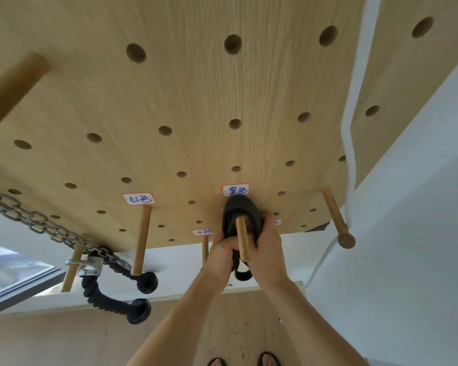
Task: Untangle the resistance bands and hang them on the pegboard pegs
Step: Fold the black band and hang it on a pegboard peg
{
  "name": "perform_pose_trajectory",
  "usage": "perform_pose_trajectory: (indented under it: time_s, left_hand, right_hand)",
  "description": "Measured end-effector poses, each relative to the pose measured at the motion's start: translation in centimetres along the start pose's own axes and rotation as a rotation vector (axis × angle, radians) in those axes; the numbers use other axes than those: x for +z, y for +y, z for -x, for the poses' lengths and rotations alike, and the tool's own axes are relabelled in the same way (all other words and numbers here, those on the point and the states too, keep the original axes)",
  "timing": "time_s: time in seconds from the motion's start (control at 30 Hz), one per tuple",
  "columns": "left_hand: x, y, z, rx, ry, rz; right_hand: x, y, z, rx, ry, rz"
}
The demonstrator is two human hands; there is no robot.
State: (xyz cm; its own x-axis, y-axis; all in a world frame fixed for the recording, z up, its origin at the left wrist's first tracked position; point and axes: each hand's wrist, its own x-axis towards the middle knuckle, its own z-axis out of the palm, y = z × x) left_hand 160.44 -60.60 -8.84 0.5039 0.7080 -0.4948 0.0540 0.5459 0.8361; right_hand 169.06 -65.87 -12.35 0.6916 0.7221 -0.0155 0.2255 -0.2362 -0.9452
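A black resistance band is looped over a wooden peg on the light wooden pegboard, just under a white label with handwriting. My left hand grips the band's left strand below the peg. My right hand holds the right strand, fingers curled round it. A short tail of the band hangs below both hands.
Another labelled peg stands to the left, and a bare peg to the right. A metal chain with a black rope handle hangs at the left. A white cord runs down the right side. My feet show below.
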Motion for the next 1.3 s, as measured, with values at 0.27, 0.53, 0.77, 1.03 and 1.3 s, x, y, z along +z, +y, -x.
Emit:
perform_pose_trajectory:
  time_s: [0.27, 0.53, 0.77, 1.03, 1.3]
  left_hand:
    - [1.1, 0.0, 0.9, 0.089, 0.005, -0.108]
    - [-3.4, -2.0, -0.3, 0.581, 0.344, -1.117]
    - [-2.1, 0.2, 1.7, 0.540, 0.598, -1.253]
    - [-1.9, 2.5, 2.9, 1.044, 0.474, -1.164]
    - [-3.8, 4.0, 2.4, 1.135, 0.227, -1.178]
  right_hand:
    - [-0.7, 0.1, 0.1, 0.065, 0.050, -0.011]
    - [0.0, 0.4, 0.4, 0.057, 0.085, -0.014]
    - [1.0, 0.5, 0.9, 0.020, 0.214, 0.052]
    - [0.1, -0.4, 1.0, -0.049, 0.363, 0.228]
    - [-1.7, -2.8, 2.2, -0.447, 0.528, 0.451]
